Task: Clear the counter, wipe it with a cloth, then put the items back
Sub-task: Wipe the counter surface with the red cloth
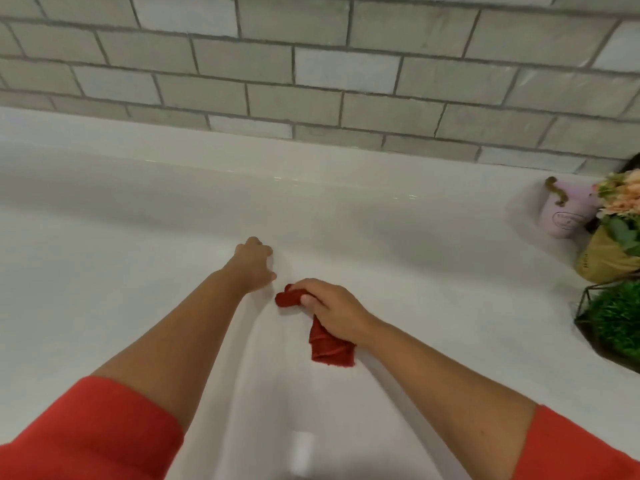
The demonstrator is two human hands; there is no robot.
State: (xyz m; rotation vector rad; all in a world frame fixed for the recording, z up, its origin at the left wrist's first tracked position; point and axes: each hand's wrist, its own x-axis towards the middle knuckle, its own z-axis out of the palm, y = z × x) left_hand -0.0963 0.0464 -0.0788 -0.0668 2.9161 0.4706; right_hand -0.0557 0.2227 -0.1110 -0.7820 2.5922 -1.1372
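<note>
A white counter (138,237) fills the head view. My right hand (332,311) grips a crumpled red cloth (330,348) and presses it on the counter near the middle. One end of the cloth sticks out left of my fingers and the other trails back under my wrist. My left hand (256,261) rests on the counter just left of and beyond the cloth, fingers loosely curled, with nothing seen in it. Both arms wear red sleeves.
At the right edge stand a lilac pot (564,216), pink flowers (623,192) in a brown paper wrap (606,258), and green moss in a black wire holder (613,320). A grey tiled wall (311,81) backs the counter.
</note>
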